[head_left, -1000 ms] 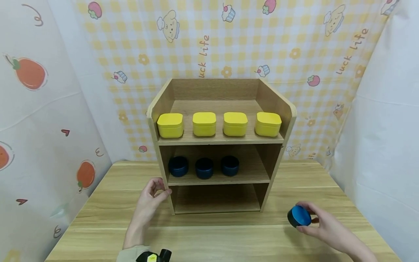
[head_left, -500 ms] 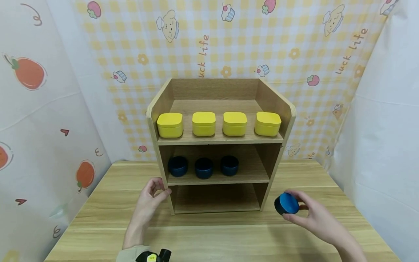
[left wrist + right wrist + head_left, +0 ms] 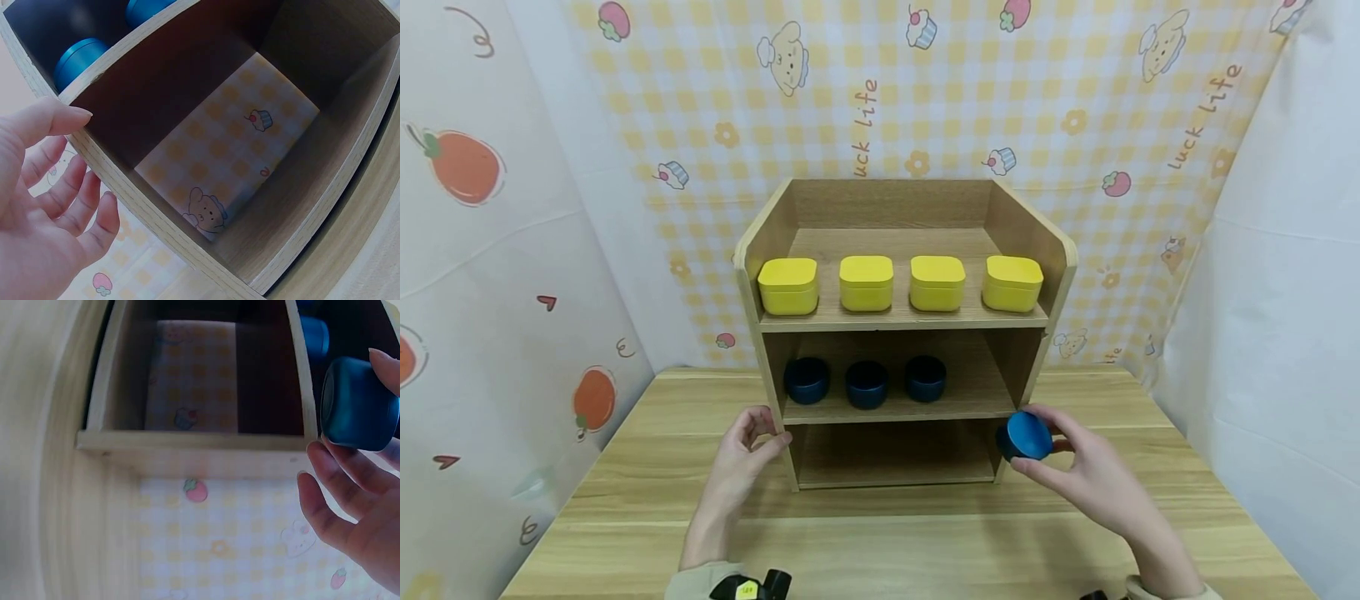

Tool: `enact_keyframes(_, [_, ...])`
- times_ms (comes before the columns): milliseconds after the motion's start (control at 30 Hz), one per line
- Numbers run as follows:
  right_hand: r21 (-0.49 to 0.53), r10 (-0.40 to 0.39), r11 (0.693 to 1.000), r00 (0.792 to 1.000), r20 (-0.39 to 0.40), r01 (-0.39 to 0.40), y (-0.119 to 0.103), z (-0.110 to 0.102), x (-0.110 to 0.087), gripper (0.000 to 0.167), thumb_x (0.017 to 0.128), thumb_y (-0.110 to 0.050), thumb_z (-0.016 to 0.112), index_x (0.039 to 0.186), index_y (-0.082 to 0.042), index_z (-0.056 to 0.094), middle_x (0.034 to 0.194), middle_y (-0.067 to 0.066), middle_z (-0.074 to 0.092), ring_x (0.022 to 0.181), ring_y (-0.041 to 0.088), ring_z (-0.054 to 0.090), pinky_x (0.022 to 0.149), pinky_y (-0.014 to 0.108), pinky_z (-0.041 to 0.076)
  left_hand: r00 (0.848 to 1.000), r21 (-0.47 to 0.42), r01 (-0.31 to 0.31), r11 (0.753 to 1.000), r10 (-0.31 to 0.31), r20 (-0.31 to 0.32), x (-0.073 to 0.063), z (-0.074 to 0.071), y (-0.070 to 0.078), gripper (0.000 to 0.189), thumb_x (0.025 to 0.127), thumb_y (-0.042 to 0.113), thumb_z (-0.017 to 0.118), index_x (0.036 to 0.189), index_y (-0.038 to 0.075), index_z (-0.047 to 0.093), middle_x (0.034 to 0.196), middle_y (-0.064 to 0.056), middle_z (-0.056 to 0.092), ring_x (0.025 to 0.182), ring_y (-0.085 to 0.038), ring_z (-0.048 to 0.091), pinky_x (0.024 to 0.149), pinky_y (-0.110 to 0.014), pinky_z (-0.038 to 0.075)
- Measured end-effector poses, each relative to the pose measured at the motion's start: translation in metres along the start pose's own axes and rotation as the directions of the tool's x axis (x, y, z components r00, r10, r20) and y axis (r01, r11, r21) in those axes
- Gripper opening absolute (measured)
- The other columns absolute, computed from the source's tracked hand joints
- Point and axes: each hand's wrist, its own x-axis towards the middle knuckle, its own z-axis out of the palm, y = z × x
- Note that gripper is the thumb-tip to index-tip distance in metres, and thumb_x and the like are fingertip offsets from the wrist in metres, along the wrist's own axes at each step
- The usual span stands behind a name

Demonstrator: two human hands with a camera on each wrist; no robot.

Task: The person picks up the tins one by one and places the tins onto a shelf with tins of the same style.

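Observation:
My left hand (image 3: 741, 454) grips the left side panel of a small wooden shelf (image 3: 895, 414), thumb at the front edge and fingers bent along the outer face. Between thumb and fingers of my right hand (image 3: 1093, 471) is a round blue tin (image 3: 1028, 436), tilted so its bright top faces me. In the head view it overlaps the shelf's lower right front corner; in the right wrist view the tin (image 3: 359, 405) shows beside the middle compartment's opening. On the middle tier stand three more dark blue tins (image 3: 867, 386), left to centre.
Several yellow lidded boxes (image 3: 937, 284) line the top tier's front. The bottom tier (image 3: 895, 454) shows bare board. The shelf stands on a wood-grain table (image 3: 880, 550), with a checked cloth (image 3: 700, 108) behind and white sheets (image 3: 1277, 250) at both sides.
My right hand has carried the blue tin left and upward, from over the table to the shelf's right front edge. The left hand stays at the left panel.

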Motion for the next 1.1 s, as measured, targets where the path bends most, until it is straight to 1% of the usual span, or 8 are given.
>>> enact_keyframes(233, [-0.040, -0.056, 0.998, 0.997, -0.051, 0.054, -0.013, 0.008, 0.014, 0.060, 0.081, -0.031, 0.082, 0.131, -0.011, 0.056, 0.114, 0.000, 0.064, 0.088, 0.015, 0.060, 0.072, 0.032, 0.054, 1.000, -0.006, 0.005, 1.000, -0.005, 0.002, -0.001, 0.000, 0.000, 0.032, 0.090, 0.003, 0.068, 0.114, -0.001, 0.048, 0.108, -0.012, 0.050, 0.103, -0.016, 0.050, 0.086, -0.022, 0.045])
enact_keyframes(400, [-0.074, -0.072, 0.995, 0.993, -0.093, 0.065, -0.023, 0.016, 0.021, 0.060, 0.081, -0.031, 0.082, 0.131, -0.010, 0.057, 0.113, 0.003, 0.064, 0.084, 0.015, 0.057, 0.065, 0.029, 0.052, 1.000, -0.007, -0.010, 1.000, 0.010, 0.003, 0.000, -0.001, -0.001, 0.031, 0.090, 0.003, 0.068, 0.114, -0.002, 0.048, 0.108, -0.014, 0.049, 0.103, -0.016, 0.050, 0.086, -0.022, 0.045])
enact_keyframes(533, [-0.108, -0.093, 0.991, 0.987, -0.129, 0.079, -0.029, 0.022, 0.027, 0.059, 0.081, -0.029, 0.082, 0.130, -0.009, 0.056, 0.112, 0.005, 0.063, 0.080, 0.014, 0.056, 0.061, 0.028, 0.050, 1.000, -0.007, -0.019, 1.000, 0.019, 0.004, 0.000, -0.001, -0.001, 0.031, 0.090, 0.003, 0.068, 0.113, -0.002, 0.048, 0.107, -0.012, 0.049, 0.102, -0.016, 0.050, 0.086, -0.022, 0.045])
enact_keyframes(667, [-0.162, -0.124, 0.982, 0.978, -0.167, 0.097, -0.035, 0.028, 0.034, 0.059, 0.080, -0.026, 0.083, 0.129, -0.006, 0.057, 0.109, 0.007, 0.062, 0.076, 0.013, 0.054, 0.061, 0.029, 0.049, 1.000, -0.008, -0.021, 1.000, 0.021, 0.005, 0.001, -0.001, -0.001, 0.030, 0.090, 0.003, 0.067, 0.113, -0.001, 0.048, 0.105, -0.009, 0.049, 0.102, -0.016, 0.050, 0.084, -0.023, 0.046])
enact_keyframes(733, [-0.190, -0.125, 0.978, 0.976, -0.180, 0.090, -0.038, 0.031, 0.037, 0.058, 0.081, -0.026, 0.082, 0.128, -0.004, 0.057, 0.105, 0.008, 0.061, 0.074, 0.013, 0.052, 0.061, 0.030, 0.047, 1.000, -0.008, -0.019, 1.000, 0.019, 0.004, 0.001, -0.001, -0.001, 0.030, 0.090, 0.002, 0.067, 0.113, -0.001, 0.047, 0.105, -0.009, 0.049, 0.102, -0.016, 0.050, 0.084, -0.023, 0.046])
enact_keyframes(833, [-0.224, -0.101, 0.973, 0.976, -0.191, 0.057, -0.041, 0.035, 0.041, 0.058, 0.082, -0.028, 0.080, 0.129, -0.002, 0.056, 0.102, 0.009, 0.060, 0.072, 0.013, 0.051, 0.061, 0.031, 0.046, 1.000, -0.005, -0.015, 1.000, 0.015, 0.001, 0.001, -0.001, -0.001, 0.030, 0.090, 0.002, 0.067, 0.112, -0.001, 0.047, 0.104, -0.008, 0.049, 0.102, -0.015, 0.050, 0.084, -0.023, 0.045])
enact_keyframes(1000, [-0.274, -0.047, 0.962, 0.977, -0.206, -0.012, -0.043, 0.040, 0.045, 0.062, 0.086, -0.033, 0.076, 0.133, 0.001, 0.053, 0.108, 0.015, 0.060, 0.069, 0.016, 0.053, 0.058, 0.034, 0.046, 1.000, 0.003, -0.003, 1.000, 0.003, -0.007, 0.001, 0.000, -0.001, 0.030, 0.090, 0.003, 0.068, 0.112, 0.000, 0.048, 0.104, -0.008, 0.049, 0.102, -0.015, 0.050, 0.085, -0.023, 0.044])
enact_keyframes(1100, [-0.304, -0.019, 0.952, 0.979, -0.202, -0.044, -0.045, 0.043, 0.046, 0.063, 0.089, -0.035, 0.072, 0.136, 0.002, 0.051, 0.112, 0.018, 0.059, 0.068, 0.018, 0.055, 0.057, 0.039, 0.049, 1.000, 0.001, -0.001, 1.000, 0.001, -0.008, 0.000, -0.001, 0.000, 0.030, 0.090, 0.002, 0.068, 0.112, -0.001, 0.048, 0.104, -0.008, 0.049, 0.102, -0.015, 0.050, 0.085, -0.023, 0.045])
